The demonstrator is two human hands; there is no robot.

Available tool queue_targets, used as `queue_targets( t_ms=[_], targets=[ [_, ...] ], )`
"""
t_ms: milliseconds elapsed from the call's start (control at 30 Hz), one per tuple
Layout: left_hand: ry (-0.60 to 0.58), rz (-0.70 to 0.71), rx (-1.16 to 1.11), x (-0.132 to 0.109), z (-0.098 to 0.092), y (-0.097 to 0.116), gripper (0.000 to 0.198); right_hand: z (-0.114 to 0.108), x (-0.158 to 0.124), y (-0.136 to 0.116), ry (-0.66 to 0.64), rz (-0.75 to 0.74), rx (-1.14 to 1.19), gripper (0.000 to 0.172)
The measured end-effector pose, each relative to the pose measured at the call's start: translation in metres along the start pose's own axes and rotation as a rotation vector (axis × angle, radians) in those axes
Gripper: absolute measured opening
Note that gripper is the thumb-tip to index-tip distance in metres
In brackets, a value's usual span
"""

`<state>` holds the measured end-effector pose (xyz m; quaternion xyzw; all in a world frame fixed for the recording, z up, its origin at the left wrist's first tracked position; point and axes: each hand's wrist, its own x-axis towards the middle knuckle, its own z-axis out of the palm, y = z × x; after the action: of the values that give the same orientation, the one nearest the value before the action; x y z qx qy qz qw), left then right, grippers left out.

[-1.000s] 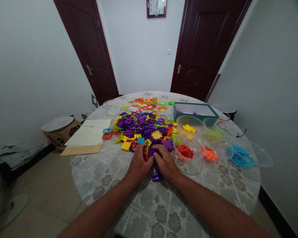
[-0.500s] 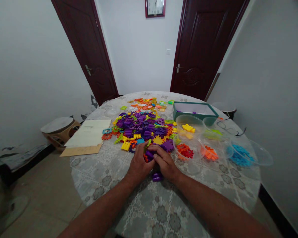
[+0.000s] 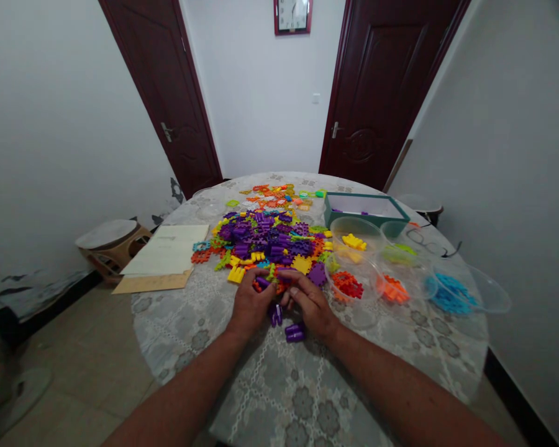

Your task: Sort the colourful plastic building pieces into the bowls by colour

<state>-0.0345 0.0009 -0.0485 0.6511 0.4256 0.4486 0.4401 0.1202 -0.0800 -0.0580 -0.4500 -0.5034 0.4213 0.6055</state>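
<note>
My left hand (image 3: 251, 304) is at the near edge of a heap of plastic interlocking building pieces (image 3: 261, 239), mostly purple. Its fingers are closed on a purple building piece (image 3: 262, 282). To its right, my right hand (image 3: 313, 307) has its fingers curled and its thumb near the fingertips; what it pinches is too small to make out. Two more purple pieces lie on the tablecloth between my wrists: a small upright one (image 3: 276, 315) and a rounded one (image 3: 295, 333). A yellow square piece (image 3: 302, 265) rests just beyond my right fingers.
Clear plastic bowls (image 3: 354, 273) on the right hold pieces sorted by colour, including a blue batch (image 3: 451, 293). Behind them stands a green-edged box (image 3: 368, 218). Paper sheets (image 3: 168, 248) lie at left. More orange pieces (image 3: 272, 197) are spread at the back of the round table.
My hands have moved apart from their touching position, the left going leftward. A small purple piece now shows on the cloth between them, beside the rounded one.
</note>
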Motion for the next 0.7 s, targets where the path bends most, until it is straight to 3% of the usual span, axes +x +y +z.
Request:
queue_targets(
  t_ms=[233, 433, 567, 700],
  targets=[
    [0.012, -0.055, 0.020, 0.003, -0.003, 0.011, 0.027, -0.001, 0.000, 0.000, 0.019, -0.021, -0.023, 0.041],
    [0.077, -0.091, 0.004, 0.007, -0.010, 0.002, 0.024, 0.001, -0.001, 0.001, 0.020, -0.028, -0.045, 0.040],
    [0.073, -0.213, -0.281, 0.016, -0.014, 0.007, 0.036, 0.002, -0.003, 0.002, 0.022, -0.025, -0.072, 0.040],
    [-0.075, -0.352, -0.708, 0.032, -0.008, 0.028, 0.046, 0.004, -0.004, 0.003, 0.008, -0.009, -0.033, 0.045]
  ],
)
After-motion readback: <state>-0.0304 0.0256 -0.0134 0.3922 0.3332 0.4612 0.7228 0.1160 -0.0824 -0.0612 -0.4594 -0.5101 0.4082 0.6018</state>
